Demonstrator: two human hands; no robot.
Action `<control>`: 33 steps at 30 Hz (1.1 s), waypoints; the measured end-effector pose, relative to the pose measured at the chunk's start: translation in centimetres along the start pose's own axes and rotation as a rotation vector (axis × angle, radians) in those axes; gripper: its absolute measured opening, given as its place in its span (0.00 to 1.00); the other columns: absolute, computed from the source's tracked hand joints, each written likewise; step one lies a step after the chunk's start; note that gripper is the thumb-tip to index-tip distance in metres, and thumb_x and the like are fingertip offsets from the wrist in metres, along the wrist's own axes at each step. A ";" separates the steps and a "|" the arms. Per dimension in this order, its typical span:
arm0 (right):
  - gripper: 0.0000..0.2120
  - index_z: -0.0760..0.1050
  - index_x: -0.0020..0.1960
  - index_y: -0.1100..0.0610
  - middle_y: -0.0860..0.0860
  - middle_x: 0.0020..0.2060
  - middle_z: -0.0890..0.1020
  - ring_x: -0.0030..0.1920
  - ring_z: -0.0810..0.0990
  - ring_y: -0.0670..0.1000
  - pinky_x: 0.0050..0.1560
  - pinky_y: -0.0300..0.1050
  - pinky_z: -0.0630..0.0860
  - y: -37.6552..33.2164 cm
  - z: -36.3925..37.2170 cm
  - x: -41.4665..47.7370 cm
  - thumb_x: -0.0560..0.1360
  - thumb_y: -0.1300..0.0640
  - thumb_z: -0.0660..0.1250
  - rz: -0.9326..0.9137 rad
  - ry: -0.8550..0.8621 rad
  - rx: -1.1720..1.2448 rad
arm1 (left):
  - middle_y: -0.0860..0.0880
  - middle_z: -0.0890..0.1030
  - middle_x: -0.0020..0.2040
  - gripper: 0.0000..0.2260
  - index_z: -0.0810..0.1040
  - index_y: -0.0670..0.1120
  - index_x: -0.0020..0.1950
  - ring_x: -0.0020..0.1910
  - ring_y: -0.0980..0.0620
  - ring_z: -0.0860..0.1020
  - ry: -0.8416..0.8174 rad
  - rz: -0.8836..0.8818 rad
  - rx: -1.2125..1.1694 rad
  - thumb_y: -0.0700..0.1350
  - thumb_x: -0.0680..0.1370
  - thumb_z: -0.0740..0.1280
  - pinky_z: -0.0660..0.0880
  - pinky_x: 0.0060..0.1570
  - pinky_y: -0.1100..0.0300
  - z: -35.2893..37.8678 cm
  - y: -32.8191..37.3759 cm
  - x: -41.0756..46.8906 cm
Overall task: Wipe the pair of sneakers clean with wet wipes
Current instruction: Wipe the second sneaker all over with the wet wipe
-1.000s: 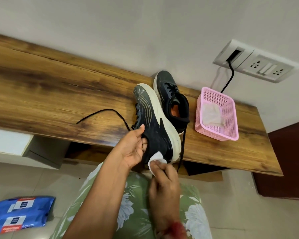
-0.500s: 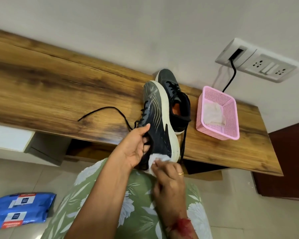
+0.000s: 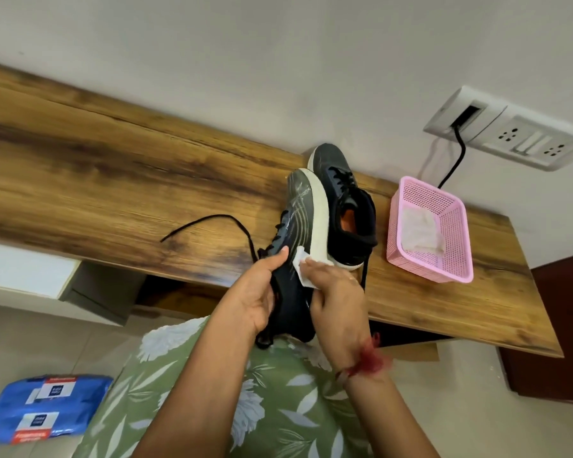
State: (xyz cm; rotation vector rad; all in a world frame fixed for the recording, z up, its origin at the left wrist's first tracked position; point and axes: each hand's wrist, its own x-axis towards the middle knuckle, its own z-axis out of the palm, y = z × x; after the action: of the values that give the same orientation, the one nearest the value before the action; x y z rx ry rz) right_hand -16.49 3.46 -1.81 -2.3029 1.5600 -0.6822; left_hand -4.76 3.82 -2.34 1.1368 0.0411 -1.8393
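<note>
Above the lap [image 3: 278, 391], left hand [image 3: 257, 299] grips the sneaker [image 3: 298, 209] while right hand [image 3: 336, 292], holding the wipe [image 3: 300, 269], has slid toeward.

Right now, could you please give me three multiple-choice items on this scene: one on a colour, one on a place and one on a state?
1. What colour is the basket? A pink; B blue; C green.
2. Where does the blue wipes pack lie? A on the shelf; B on the floor; C in the basket.
3. What is the right hand doing? A hanging idle; B pulling a lace; C holding a wipe against the held sneaker.
Answers: A, its mesh walls are pink; B, it lies low at the left, beside the person's lap; C, the white wipe sits under that hand on the shoe's side.
</note>
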 end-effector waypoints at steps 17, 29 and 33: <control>0.18 0.79 0.55 0.50 0.47 0.54 0.82 0.51 0.78 0.37 0.52 0.34 0.76 -0.4 -3.9 3.8 0.73 0.70 0.64 0.289 0.147 0.447 | 0.46 0.85 0.43 0.08 0.81 0.43 0.51 0.39 0.52 0.83 -0.088 0.194 0.046 0.45 0.78 0.66 0.79 0.44 0.60 1.2 0.5 -0.4; 0.24 0.81 0.53 0.52 0.42 0.53 0.80 0.56 0.77 0.38 0.63 0.36 0.69 -2.6 0.7 -2.0 0.68 0.74 0.59 0.147 0.100 0.459 | 0.46 0.85 0.38 0.15 0.80 0.42 0.48 0.34 0.52 0.83 -0.125 0.210 -0.220 0.51 0.80 0.61 0.80 0.38 0.61 0.7 1.2 -0.6; 0.11 0.82 0.48 0.56 0.53 0.45 0.85 0.46 0.82 0.50 0.51 0.47 0.78 -2.0 -3.6 1.2 0.74 0.68 0.64 0.581 -0.022 1.129 | 0.42 0.85 0.45 0.19 0.81 0.42 0.52 0.41 0.48 0.83 -0.130 0.164 -0.321 0.55 0.80 0.59 0.78 0.43 0.55 0.7 1.0 -0.7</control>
State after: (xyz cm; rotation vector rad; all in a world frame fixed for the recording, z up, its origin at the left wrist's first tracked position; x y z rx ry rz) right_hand -16.46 3.20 2.46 -0.9827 1.2158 -0.9935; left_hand -4.40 3.45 -1.04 0.7737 0.1581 -1.6844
